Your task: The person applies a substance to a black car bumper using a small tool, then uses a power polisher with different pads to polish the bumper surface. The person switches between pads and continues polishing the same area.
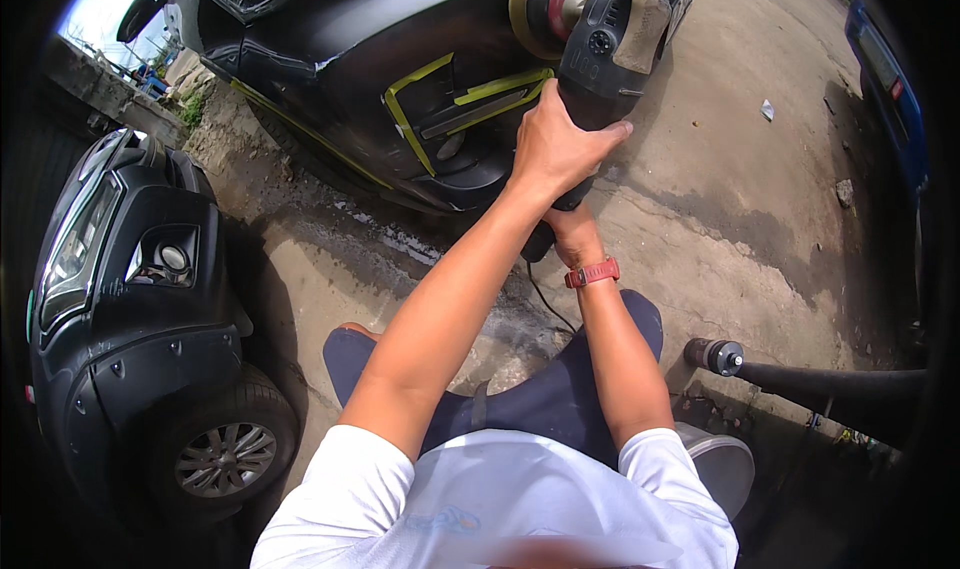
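I hold a black electric polisher point(592, 69) with both hands. My left hand point(560, 144) wraps its body close behind the head, the thumb stretched along the right side. Further back, my right hand point(576, 232) closes round the rear handle, partly hidden under my left hand and forearm. The polisher's round pad point(535, 14), yellowish with a red centre, stands on edge at the black car bumper point(350, 79); whether it touches cannot be made out. Yellow-green masking tape point(400, 119) frames a recess in the bumper, left of my left hand.
Another black car point(150, 319) stands at the left. A dark cord point(548, 304) hangs below the handle. A thick black pole or tube with a capped end point(715, 356) lies at the lower right, near a round metal container point(725, 469). A blue object point(890, 89) borders the concrete ground point(740, 169).
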`<action>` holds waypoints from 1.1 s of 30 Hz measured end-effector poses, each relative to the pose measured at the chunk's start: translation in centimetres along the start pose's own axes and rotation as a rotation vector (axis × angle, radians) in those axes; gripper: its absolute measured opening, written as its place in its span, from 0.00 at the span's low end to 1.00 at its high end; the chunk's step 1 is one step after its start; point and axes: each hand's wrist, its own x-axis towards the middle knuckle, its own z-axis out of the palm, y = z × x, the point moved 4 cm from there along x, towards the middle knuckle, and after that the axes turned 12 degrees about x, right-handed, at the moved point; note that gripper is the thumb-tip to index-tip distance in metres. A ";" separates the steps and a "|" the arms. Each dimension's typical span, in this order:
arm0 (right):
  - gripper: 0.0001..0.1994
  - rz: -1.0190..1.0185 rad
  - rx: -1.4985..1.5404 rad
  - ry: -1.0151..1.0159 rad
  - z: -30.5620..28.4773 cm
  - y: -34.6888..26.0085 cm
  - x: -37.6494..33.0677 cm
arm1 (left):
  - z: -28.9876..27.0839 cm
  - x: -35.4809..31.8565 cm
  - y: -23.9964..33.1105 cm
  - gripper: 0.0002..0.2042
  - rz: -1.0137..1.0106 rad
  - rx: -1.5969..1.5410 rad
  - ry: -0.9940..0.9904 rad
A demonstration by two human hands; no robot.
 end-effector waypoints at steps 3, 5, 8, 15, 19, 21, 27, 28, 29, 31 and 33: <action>0.16 -0.104 -0.364 -0.033 1.1 2.1 -1.3 | -2.9 -3.8 -2.3 0.44 -0.094 -0.047 0.151; 0.21 -0.150 -0.535 -0.116 2.7 3.5 -1.7 | -5.0 -6.1 -4.0 0.42 -0.122 -0.162 0.214; 0.22 -0.166 -0.581 -0.197 5.6 5.2 -2.5 | -8.4 -8.9 -7.0 0.39 -0.178 -0.199 0.260; 0.18 -0.332 -0.857 -0.135 7.0 3.8 -3.0 | -9.8 -11.5 -12.3 0.28 -0.178 -0.677 0.220; 0.15 -0.418 -1.049 -0.132 4.2 4.2 -2.6 | -7.1 -13.1 -15.6 0.29 -0.207 -0.850 0.177; 0.15 -0.385 -1.184 -0.143 2.2 5.2 -2.8 | -5.5 -14.1 -17.4 0.30 -0.273 -0.924 0.162; 0.15 -0.433 -1.147 -0.147 0.8 5.7 -3.4 | -4.4 -15.0 -17.3 0.30 -0.297 -0.941 0.161; 0.15 -0.406 -1.134 -0.131 1.1 5.2 -3.2 | -4.7 -14.6 -16.5 0.30 -0.311 -0.912 0.152; 0.15 -0.436 -1.089 -0.136 1.7 4.3 -3.0 | -5.2 -14.1 -15.3 0.30 -0.282 -0.907 0.174; 0.16 -0.486 -1.050 -0.156 3.1 2.0 -2.3 | -6.3 -12.3 -13.0 0.29 -0.221 -0.889 0.179; 0.17 -0.458 -1.055 -0.184 4.2 -0.4 -1.3 | -7.2 -10.5 -10.9 0.28 -0.163 -0.887 0.197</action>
